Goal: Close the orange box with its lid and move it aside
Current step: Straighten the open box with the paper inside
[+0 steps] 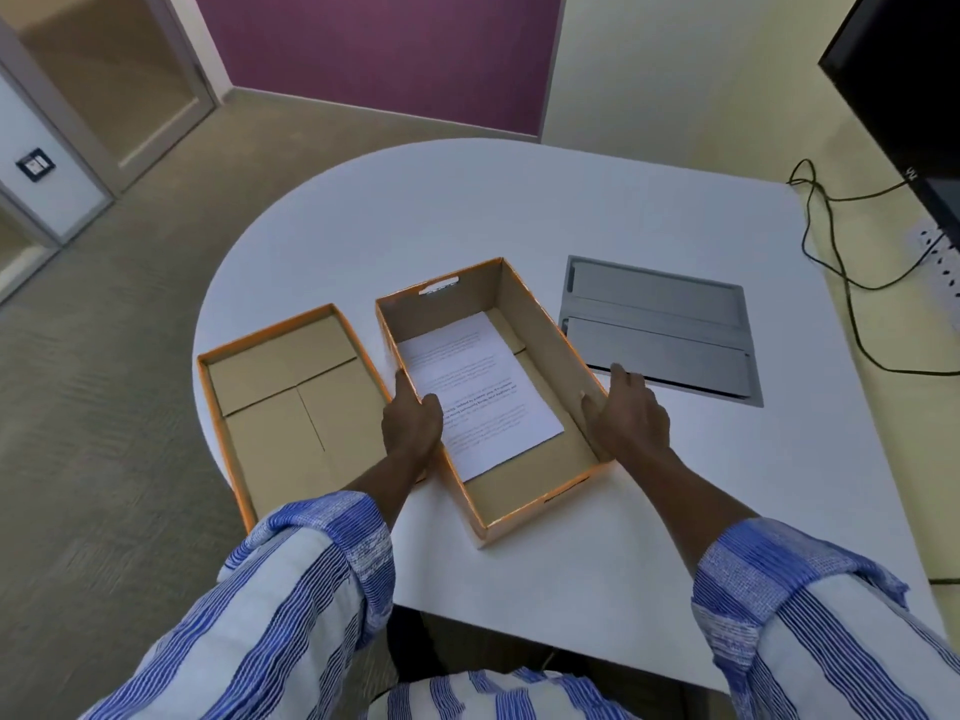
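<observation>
The orange box (540, 324) stands open in the middle of the white table (519, 220), brown inside, with a printed white sheet of paper (475, 394) lying on its floor. Its lid (283, 407) lies upside down on the table just left of the box, orange rim up. My left hand (410, 420) grips the box's left wall, fingers curled over the rim. My right hand (626, 413) presses against the box's right wall, thumb at the rim.
A grey metal cable hatch (660, 324) is set flush into the table right of the box. A dark monitor (904, 90) and black cables (831, 241) hang at the far right. The table's curved edge runs close behind the lid, with carpet floor to the left.
</observation>
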The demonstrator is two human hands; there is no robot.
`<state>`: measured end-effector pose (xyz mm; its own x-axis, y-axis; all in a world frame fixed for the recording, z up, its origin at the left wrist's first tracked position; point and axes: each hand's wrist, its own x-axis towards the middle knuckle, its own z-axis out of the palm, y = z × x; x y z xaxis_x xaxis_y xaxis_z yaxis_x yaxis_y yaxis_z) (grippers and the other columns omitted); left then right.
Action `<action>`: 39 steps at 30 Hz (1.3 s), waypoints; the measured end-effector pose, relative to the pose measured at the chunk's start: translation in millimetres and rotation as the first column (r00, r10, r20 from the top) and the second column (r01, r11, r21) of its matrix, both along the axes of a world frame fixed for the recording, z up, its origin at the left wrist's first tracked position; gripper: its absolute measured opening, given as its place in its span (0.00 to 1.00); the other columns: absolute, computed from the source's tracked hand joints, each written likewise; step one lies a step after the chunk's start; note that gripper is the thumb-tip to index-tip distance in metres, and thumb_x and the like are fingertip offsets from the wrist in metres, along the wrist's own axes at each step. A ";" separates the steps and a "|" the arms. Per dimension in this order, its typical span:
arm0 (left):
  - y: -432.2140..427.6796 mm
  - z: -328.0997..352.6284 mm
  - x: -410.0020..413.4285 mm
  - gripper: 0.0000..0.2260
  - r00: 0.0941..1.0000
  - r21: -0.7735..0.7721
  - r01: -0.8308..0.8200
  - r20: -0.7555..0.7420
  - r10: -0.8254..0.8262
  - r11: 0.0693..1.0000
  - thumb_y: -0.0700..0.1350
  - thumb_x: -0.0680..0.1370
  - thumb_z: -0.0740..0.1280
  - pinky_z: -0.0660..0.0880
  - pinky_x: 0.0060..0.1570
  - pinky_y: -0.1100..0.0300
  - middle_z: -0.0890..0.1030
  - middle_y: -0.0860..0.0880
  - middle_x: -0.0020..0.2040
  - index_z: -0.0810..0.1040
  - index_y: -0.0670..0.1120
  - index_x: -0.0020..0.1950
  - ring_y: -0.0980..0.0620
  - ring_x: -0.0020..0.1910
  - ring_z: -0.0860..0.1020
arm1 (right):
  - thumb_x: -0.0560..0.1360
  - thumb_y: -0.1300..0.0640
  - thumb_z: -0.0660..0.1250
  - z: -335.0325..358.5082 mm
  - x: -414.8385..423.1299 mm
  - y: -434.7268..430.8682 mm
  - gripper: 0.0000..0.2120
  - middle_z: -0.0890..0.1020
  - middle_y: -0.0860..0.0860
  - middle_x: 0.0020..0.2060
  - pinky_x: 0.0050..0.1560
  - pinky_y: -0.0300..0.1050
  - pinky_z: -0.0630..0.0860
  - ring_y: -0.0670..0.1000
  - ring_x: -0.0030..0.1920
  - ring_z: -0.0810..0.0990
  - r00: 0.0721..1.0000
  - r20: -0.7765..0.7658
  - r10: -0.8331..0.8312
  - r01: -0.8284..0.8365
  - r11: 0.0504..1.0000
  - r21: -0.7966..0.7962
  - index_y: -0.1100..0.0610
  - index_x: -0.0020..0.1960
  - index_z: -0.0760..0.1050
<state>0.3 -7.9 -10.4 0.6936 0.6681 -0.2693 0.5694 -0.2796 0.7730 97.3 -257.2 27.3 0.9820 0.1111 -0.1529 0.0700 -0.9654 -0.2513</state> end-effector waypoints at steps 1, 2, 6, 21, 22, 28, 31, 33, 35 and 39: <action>1.3 -0.6 -0.4 0.27 1.000 0.010 0.016 0.012 -0.016 1.000 0.44 0.80 0.58 0.77 0.50 0.50 0.82 0.38 0.54 0.62 0.49 0.80 0.36 0.51 0.80 | 0.78 0.44 0.63 -0.6 -0.2 -2.8 0.30 0.73 0.60 0.67 0.58 0.57 0.74 0.64 0.64 0.75 1.000 -0.010 -0.020 0.020 1.000 0.018 0.59 0.75 0.63; 2.1 -1.0 -0.5 0.28 0.999 0.017 0.032 0.014 -0.033 0.999 0.44 0.80 0.58 0.77 0.50 0.50 0.82 0.39 0.54 0.61 0.50 0.80 0.36 0.52 0.80 | 0.79 0.44 0.62 -1.3 -1.0 -5.6 0.30 0.73 0.60 0.67 0.58 0.56 0.74 0.64 0.64 0.76 0.999 -0.018 -0.038 0.038 0.999 0.031 0.59 0.75 0.63; 3.5 0.6 2.3 0.26 0.988 0.044 0.150 0.021 -0.151 0.988 0.44 0.80 0.57 0.77 0.52 0.51 0.83 0.41 0.55 0.64 0.53 0.80 0.39 0.52 0.81 | 0.80 0.43 0.61 -5.2 -5.7 -14.4 0.29 0.75 0.61 0.66 0.58 0.55 0.74 0.64 0.63 0.77 0.995 -0.036 -0.095 0.098 0.992 0.078 0.60 0.73 0.66; -11.1 -18.8 -4.9 0.22 0.934 0.069 0.352 0.030 -0.355 0.933 0.50 0.82 0.58 0.73 0.48 0.57 0.84 0.46 0.58 0.71 0.51 0.76 0.45 0.52 0.82 | 0.82 0.58 0.59 -24.9 -29.2 -24.0 0.17 0.81 0.60 0.58 0.48 0.49 0.75 0.62 0.54 0.82 0.970 -0.014 -0.241 0.242 0.967 0.083 0.61 0.69 0.71; -9.9 -19.7 -4.5 0.22 0.931 0.069 0.363 0.017 -0.365 0.929 0.49 0.83 0.59 0.73 0.50 0.57 0.84 0.45 0.61 0.71 0.49 0.77 0.44 0.56 0.82 | 0.81 0.58 0.60 -24.5 -29.4 -23.2 0.17 0.81 0.60 0.59 0.49 0.49 0.75 0.62 0.54 0.82 0.969 -0.014 -0.248 0.249 0.965 0.085 0.61 0.69 0.70; 8.0 -14.0 -7.6 0.26 0.941 -0.019 0.337 0.024 -0.337 0.941 0.59 0.82 0.62 0.72 0.58 0.55 0.80 0.44 0.66 0.72 0.45 0.75 0.46 0.65 0.78 | 0.78 0.50 0.66 -13.4 -30.8 -0.8 0.31 0.71 0.62 0.70 0.64 0.58 0.71 0.63 0.67 0.72 0.971 0.114 -0.209 0.197 0.975 0.106 0.59 0.77 0.61; 28.3 -13.5 -15.6 0.26 0.967 0.017 0.254 0.004 -0.254 0.967 0.59 0.83 0.61 0.72 0.63 0.52 0.78 0.42 0.68 0.74 0.42 0.73 0.44 0.66 0.77 | 0.79 0.48 0.64 -6.3 -28.8 29.9 0.31 0.68 0.61 0.74 0.69 0.59 0.67 0.63 0.71 0.69 0.976 0.206 -0.077 0.043 0.986 0.162 0.59 0.77 0.60; 49.4 -17.3 -24.3 0.24 0.979 0.075 0.202 -0.047 -0.199 0.976 0.56 0.83 0.62 0.72 0.64 0.51 0.76 0.40 0.69 0.74 0.41 0.72 0.42 0.67 0.76 | 0.80 0.48 0.63 -2.6 -27.7 59.6 0.31 0.68 0.61 0.74 0.70 0.58 0.66 0.62 0.72 0.68 0.971 0.234 0.040 -0.088 0.976 0.197 0.60 0.77 0.61; 73.0 -22.7 -36.6 0.22 0.986 0.117 0.142 -0.099 -0.131 0.983 0.54 0.82 0.63 0.72 0.65 0.49 0.74 0.39 0.69 0.74 0.41 0.71 0.39 0.67 0.74 | 0.81 0.48 0.63 -0.6 -28.6 94.5 0.31 0.68 0.61 0.74 0.72 0.56 0.65 0.62 0.73 0.67 0.960 0.230 0.158 -0.204 0.960 0.192 0.62 0.78 0.60; 116.9 -32.7 -71.8 0.24 0.982 0.201 0.008 -0.186 0.030 0.980 0.52 0.81 0.65 0.71 0.66 0.44 0.71 0.38 0.71 0.73 0.40 0.72 0.38 0.71 0.69 | 0.81 0.47 0.62 -0.9 -41.1 167.1 0.33 0.61 0.60 0.79 0.77 0.55 0.58 0.59 0.79 0.59 0.928 0.170 0.330 -0.364 0.900 0.240 0.60 0.80 0.55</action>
